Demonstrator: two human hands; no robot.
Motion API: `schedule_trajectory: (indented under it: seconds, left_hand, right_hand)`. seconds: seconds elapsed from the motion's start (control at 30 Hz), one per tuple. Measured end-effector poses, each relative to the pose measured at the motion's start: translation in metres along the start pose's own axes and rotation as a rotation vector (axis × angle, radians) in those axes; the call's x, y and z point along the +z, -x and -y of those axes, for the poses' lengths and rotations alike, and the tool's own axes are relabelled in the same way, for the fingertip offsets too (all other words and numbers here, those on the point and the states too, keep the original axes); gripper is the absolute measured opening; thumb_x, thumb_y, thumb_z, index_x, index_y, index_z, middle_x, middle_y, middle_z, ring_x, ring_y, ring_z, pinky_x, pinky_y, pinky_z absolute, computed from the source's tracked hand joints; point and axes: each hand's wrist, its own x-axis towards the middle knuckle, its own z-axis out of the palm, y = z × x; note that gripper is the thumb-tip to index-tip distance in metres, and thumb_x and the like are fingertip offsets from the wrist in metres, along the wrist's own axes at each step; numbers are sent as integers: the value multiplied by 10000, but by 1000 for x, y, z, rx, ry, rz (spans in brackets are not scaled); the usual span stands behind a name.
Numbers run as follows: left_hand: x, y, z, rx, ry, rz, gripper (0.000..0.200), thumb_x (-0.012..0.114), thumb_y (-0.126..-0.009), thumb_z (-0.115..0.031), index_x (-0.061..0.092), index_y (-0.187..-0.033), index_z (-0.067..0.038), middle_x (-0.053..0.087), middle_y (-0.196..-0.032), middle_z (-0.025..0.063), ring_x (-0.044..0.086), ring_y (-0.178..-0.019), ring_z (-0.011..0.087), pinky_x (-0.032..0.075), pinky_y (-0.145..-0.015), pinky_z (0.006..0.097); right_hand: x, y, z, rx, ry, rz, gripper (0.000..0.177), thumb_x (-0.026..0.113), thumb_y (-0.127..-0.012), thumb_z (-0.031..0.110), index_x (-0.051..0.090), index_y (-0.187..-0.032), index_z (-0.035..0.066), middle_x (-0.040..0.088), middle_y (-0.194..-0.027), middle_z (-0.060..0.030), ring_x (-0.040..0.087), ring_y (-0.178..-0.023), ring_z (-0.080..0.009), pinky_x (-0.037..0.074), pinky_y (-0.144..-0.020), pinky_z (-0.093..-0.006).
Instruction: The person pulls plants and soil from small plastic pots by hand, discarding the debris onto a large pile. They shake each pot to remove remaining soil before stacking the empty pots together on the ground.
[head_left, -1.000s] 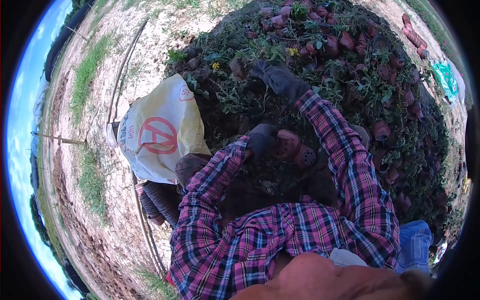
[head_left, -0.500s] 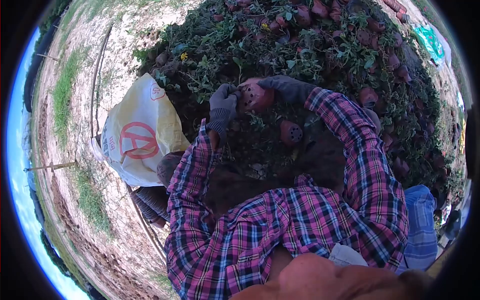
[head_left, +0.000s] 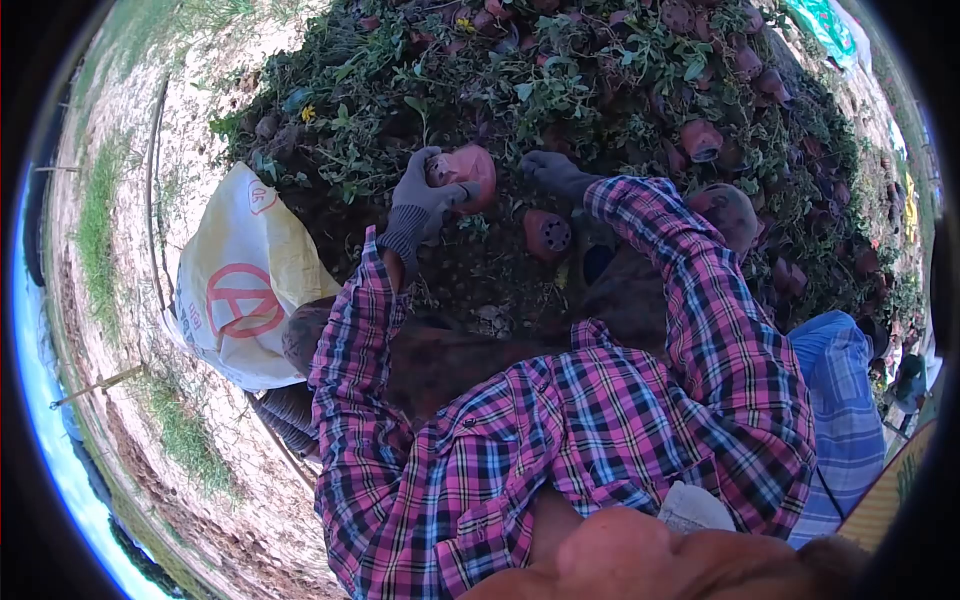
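My left hand (head_left: 428, 195), in a grey knit glove, is closed around a reddish-brown plastic plant pot (head_left: 478, 178) lying on its side. To the right, apart from that pot, my gloved right hand (head_left: 556, 173) has its fingers curled together; whatever may be inside them is hidden. Just below, between the hands, another reddish pot (head_left: 547, 234) rests on the ground, its base with drainage holes showing. A heap of uprooted green plants (head_left: 400, 110) lies beyond both hands.
A white-and-yellow sack (head_left: 245, 290) with red print stands at my left, against my knee. More pots (head_left: 701, 140) lie scattered through the heap. Stacked dark pots (head_left: 285, 420) sit behind the sack. Blue checked cloth (head_left: 840, 410) is at my right side.
My right hand has come off the pot and curled its fingers. The left hand keeps the pot and has turned it. The whole view has shifted slightly.
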Motion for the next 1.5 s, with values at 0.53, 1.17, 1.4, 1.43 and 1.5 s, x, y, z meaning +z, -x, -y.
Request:
schedule_trajectory:
  seconds: [0.53,1.17,1.4,1.43,1.5]
  left_hand:
    - [-16,9,-2,-42,818,89,430,645,-804,-250,461,-1154,-79,574,-956,58,587,-788,148,504,-527,263]
    - [-12,7,-32,195,1232,404,463,501,-884,-359,386,-1262,-117,484,-1171,55,513,-1042,198,451,-878,371]
    - [-6,0,-25,163,930,387,517,576,-820,-364,425,-1215,-68,511,-1127,51,539,-994,165,467,-850,338]
    - [-5,0,-23,144,878,361,520,587,-808,-354,430,-1210,-63,515,-1117,49,543,-985,163,470,-843,335]
    - [-1,2,-23,159,925,350,539,618,-765,-324,442,-1196,-52,533,-1069,67,549,-973,184,473,-833,329]
  right_hand:
    - [86,34,-75,16,1270,728,530,674,-635,472,618,-1044,140,618,-995,-114,580,-936,-310,451,-800,-410]
    - [14,51,160,-793,173,-392,382,537,-855,381,540,-1097,85,606,-900,-136,592,-838,-304,458,-738,-349]
    - [-12,77,177,-762,686,65,498,690,-717,303,505,-1111,62,560,-1059,-138,540,-986,-292,437,-850,-366]
    - [-10,76,175,-786,662,66,480,702,-708,290,520,-1089,61,563,-1051,-133,544,-977,-283,440,-845,-365]
    - [-5,68,171,-921,556,110,502,713,-692,256,511,-1101,45,536,-1099,-139,532,-1000,-282,437,-862,-354]
